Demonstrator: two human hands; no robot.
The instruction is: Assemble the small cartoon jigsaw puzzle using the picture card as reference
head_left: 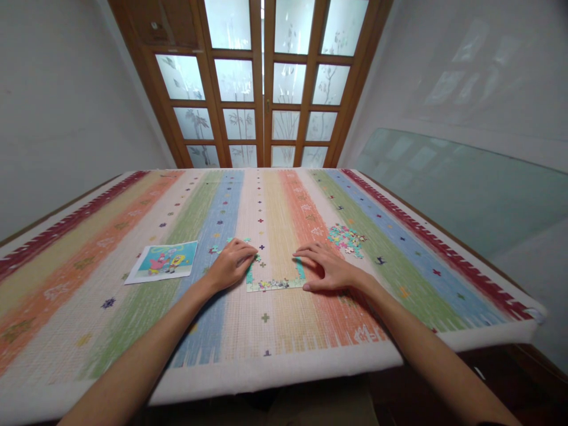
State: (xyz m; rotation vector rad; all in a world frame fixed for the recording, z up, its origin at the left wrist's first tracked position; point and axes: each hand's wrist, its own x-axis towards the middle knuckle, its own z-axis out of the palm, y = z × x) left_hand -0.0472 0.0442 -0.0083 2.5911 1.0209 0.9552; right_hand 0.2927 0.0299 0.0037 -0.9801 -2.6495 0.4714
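A partly joined jigsaw puzzle border lies on the striped cloth, its bottom row and parts of both sides linked. My left hand rests at the border's left side, fingers curled together with a small teal puzzle piece at their tips. Over the right side, my right hand has its fingers apart and thumb stretched out, with the teal right edge just beside its fingers. Several loose teal pieces lie behind and left of my left hand, which partly covers the area.
A heap of loose puzzle pieces sits to the right, beyond my right hand. On the left lies a printed cartoon picture. The table's front edge is close; glazed wooden doors stand behind the table.
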